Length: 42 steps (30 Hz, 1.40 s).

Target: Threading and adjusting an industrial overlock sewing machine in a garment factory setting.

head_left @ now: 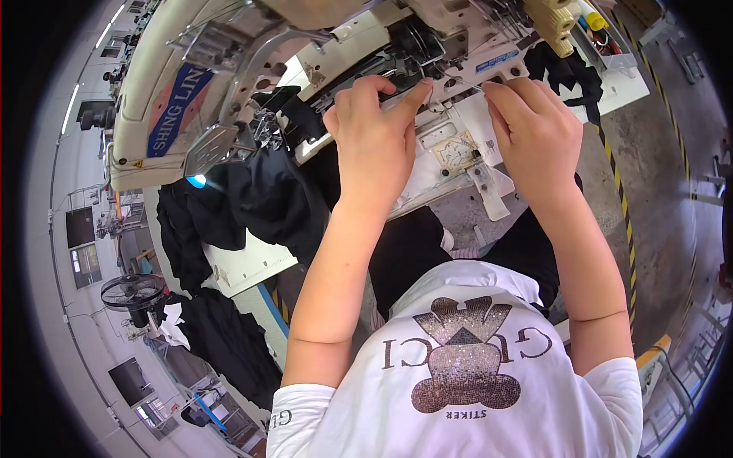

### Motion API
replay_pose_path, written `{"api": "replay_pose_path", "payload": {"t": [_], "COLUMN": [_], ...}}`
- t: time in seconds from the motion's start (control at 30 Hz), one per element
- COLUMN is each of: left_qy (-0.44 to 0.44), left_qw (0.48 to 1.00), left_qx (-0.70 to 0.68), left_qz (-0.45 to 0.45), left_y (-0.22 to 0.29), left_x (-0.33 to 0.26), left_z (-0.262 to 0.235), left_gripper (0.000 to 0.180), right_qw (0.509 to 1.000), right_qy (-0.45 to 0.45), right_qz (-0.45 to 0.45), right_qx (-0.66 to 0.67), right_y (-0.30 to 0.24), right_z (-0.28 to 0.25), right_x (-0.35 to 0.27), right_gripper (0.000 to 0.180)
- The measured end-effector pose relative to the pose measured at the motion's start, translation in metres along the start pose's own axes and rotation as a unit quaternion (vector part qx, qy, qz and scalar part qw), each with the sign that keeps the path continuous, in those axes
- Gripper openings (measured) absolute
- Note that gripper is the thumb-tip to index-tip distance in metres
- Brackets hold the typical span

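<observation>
A cream sewing machine (141, 114) with its metal workings uncovered stands in front of me. My left hand (376, 141) is over the uncovered mechanism (412, 46), fingers curled and thumb stretched toward the metal parts. What its fingertips hold, if anything, is too small to make out. To the right, my right hand (537, 133) pinches a thin pale strand (467, 82), which looks like thread and runs left into the mechanism. Below and between the hands lies a pale machine plate (456, 153) with a metal bracket (485, 183).
Black fabric (267, 195) is heaped on the white table (256, 267) at left, and more black cloth (561, 72) lies at right. A lit lamp (197, 181) is under the machine head. A black fan (134, 294) stands far left. Yellow-black tape (626, 214) marks the floor.
</observation>
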<state>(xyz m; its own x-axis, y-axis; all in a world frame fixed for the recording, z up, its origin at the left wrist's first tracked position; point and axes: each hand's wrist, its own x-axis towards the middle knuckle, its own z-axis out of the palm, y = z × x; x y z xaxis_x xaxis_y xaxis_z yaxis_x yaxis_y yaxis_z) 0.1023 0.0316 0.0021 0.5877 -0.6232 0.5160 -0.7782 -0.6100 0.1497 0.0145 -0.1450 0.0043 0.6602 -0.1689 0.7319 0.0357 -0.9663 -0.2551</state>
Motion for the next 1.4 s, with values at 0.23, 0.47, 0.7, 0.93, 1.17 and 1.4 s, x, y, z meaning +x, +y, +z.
{"api": "replay_pose_path", "payload": {"t": [0.23, 0.47, 0.7, 0.93, 1.17, 1.4], "left_qy": [-0.013, 0.016, 0.058, 0.061, 0.051, 0.062], "left_qw": [1.000, 1.000, 0.997, 0.995, 0.994, 0.993], "left_qx": [0.001, -0.017, -0.025, -0.014, -0.037, -0.050], "left_qz": [-0.003, 0.004, -0.048, -0.082, -0.093, -0.083], "left_y": [-0.001, -0.007, -0.015, -0.022, -0.026, -0.024], "left_x": [-0.001, -0.003, 0.010, 0.025, 0.026, 0.027], "left_z": [-0.003, -0.006, -0.009, -0.003, 0.003, 0.006], "left_gripper": [0.047, 0.034, 0.015, 0.012, 0.010, 0.009], "right_qw": [0.999, 0.998, 0.996, 0.995, 0.997, 0.997], "right_qy": [-0.031, -0.001, 0.040, 0.032, 0.003, 0.025], "right_qz": [-0.017, -0.059, -0.078, -0.091, -0.071, -0.067], "right_qx": [-0.027, -0.032, -0.013, -0.011, -0.005, -0.004], "right_y": [0.003, 0.012, 0.019, 0.026, 0.017, 0.007], "right_z": [-0.014, -0.002, 0.016, 0.010, -0.016, 0.007], "right_x": [0.000, 0.006, 0.008, 0.005, -0.006, 0.004], "right_gripper": [0.012, 0.011, 0.012, 0.010, 0.015, 0.015]}}
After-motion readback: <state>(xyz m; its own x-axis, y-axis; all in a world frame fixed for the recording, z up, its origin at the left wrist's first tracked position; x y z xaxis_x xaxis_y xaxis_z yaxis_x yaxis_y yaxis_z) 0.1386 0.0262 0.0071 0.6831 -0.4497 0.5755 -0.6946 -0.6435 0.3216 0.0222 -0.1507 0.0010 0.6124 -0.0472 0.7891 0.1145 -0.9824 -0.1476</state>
